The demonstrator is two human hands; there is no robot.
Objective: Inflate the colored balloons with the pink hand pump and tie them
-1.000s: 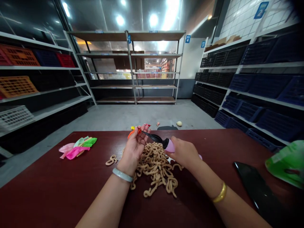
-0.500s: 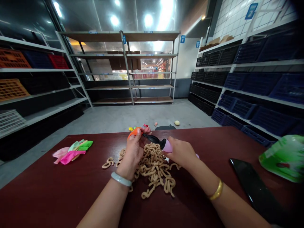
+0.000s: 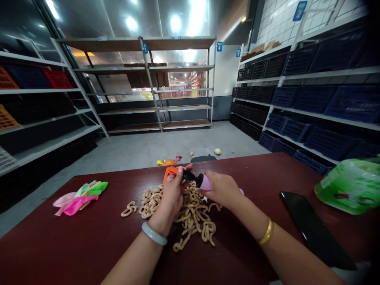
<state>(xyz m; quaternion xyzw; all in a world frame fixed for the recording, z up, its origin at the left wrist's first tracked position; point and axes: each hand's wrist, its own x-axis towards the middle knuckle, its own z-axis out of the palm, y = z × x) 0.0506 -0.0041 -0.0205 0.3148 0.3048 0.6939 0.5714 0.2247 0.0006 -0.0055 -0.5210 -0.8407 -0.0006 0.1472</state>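
My left hand (image 3: 171, 195) is closed, pinching the neck of an orange balloon (image 3: 170, 171) over the black nozzle of a small pink pump (image 3: 204, 182). My right hand (image 3: 221, 189) is wrapped round the pump's pink body. Both hands hover just above a heap of tan curled pieces (image 3: 184, 211) in the middle of the dark red table (image 3: 89, 245). A pale bangle is on my left wrist and a gold one on my right.
Flat pink and green balloons (image 3: 80, 194) lie at the table's left. A black phone (image 3: 313, 231) and a green bag (image 3: 348, 186) lie at the right. Small balloons (image 3: 169, 161) are scattered on the floor beyond. Shelving with crates lines both sides.
The orange balloon's neck has been pushed further onto the pump nozzle, and my left fingers have closed round it. My head has turned slightly right, shifting everything leftward.
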